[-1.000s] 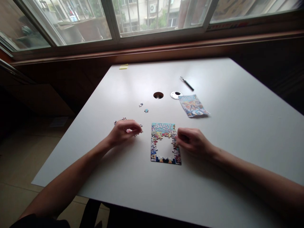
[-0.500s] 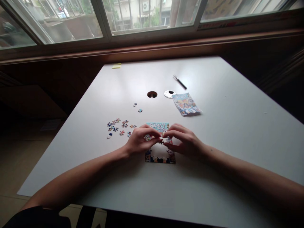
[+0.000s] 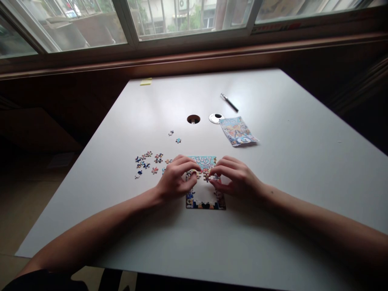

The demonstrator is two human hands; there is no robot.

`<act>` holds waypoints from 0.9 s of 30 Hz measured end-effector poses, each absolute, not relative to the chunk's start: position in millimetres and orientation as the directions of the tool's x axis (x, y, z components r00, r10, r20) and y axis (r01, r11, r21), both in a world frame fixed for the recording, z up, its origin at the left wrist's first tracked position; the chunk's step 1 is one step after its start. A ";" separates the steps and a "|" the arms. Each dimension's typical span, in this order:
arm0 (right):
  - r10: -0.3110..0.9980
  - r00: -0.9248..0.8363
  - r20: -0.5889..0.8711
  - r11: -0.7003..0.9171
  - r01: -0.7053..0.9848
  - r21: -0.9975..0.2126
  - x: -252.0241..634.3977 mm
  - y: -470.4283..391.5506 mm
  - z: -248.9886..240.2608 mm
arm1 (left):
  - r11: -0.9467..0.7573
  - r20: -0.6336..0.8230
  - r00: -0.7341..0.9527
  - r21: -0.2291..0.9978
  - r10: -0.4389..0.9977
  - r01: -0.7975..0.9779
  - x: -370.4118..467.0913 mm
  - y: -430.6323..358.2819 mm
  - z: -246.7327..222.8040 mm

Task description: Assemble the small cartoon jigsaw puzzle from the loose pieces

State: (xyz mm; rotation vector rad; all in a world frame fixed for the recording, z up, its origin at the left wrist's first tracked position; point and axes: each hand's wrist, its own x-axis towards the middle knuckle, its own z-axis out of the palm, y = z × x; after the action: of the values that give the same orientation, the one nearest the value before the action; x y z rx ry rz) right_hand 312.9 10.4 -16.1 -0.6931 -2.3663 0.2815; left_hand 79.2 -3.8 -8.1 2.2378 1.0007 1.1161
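Note:
A small jigsaw puzzle (image 3: 205, 205) lies on the white table, its border and top rows joined around an open middle. My left hand (image 3: 179, 178) rests over its left side, thumb and fingers apart, holding nothing. On the right side, my right hand (image 3: 235, 176) has its thumb and index finger close together at a puzzle piece (image 3: 207, 177) under the upper rows; whether it grips the piece is unclear. Loose puzzle pieces (image 3: 144, 161) are scattered left of my left hand. Two more pieces (image 3: 178, 140) lie farther back.
A printed picture sheet (image 3: 239, 131) lies behind my right hand. Beyond it are a pen (image 3: 229, 102) and a round metal cover (image 3: 216, 118). A cable hole (image 3: 193, 119) opens in the table (image 3: 303, 161). A yellow note (image 3: 146, 81) sits at the back left.
My left thumb and fingers have parted and drawn back left from the piece, which now sits against the upper rows. My right hand has stayed beside it. The view has shifted slightly.

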 end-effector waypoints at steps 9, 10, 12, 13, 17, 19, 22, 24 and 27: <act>0.628 -0.626 0.462 0.778 0.501 -0.379 302.4 10.4 -17.3 | -0.751 0.529 0.537 0.523 0.657 0.403 72.9 -2.0 -17.5; 0.627 -0.627 0.462 0.779 0.498 -0.381 302.0 10.3 -17.8 | -0.751 0.523 0.543 0.521 0.657 0.406 73.3 -2.2 -17.6; 0.624 -0.628 0.465 0.781 0.495 -0.380 301.6 10.0 -18.1 | -0.748 0.508 0.555 0.523 0.659 0.409 73.7 -2.5 -17.7; 0.624 -0.627 0.466 0.781 0.496 -0.379 301.6 9.9 -17.9 | -0.747 0.504 0.557 0.524 0.660 0.410 73.8 -2.5 -17.7; 0.630 -0.627 0.458 0.777 0.504 -0.378 302.1 9.3 -17.1 | -0.741 0.492 0.562 0.526 0.665 0.417 73.5 -2.5 -18.4; 0.634 -0.627 0.453 0.774 0.509 -0.378 302.5 9.0 -17.3 | -0.739 0.488 0.563 0.526 0.668 0.421 73.4 -2.5 -18.6; 0.636 -0.632 0.443 0.772 0.509 -0.381 302.7 8.7 -17.3 | -0.739 0.486 0.564 0.523 0.668 0.425 73.6 -2.6 -18.4; 0.634 -0.636 0.439 0.773 0.508 -0.380 302.2 8.8 -16.8 | -0.738 0.482 0.566 0.520 0.669 0.429 73.6 -2.7 -18.2; 0.632 -0.638 0.440 0.775 0.508 -0.377 301.1 9.1 -15.9 | -0.733 0.469 0.570 0.519 0.675 0.440 73.4 -3.1 -18.0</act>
State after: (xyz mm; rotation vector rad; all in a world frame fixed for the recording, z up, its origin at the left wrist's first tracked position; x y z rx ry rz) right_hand 301.1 9.1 -15.9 -0.8492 -2.4040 0.2938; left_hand 73.4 -3.1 -18.0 2.4609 0.9094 0.9484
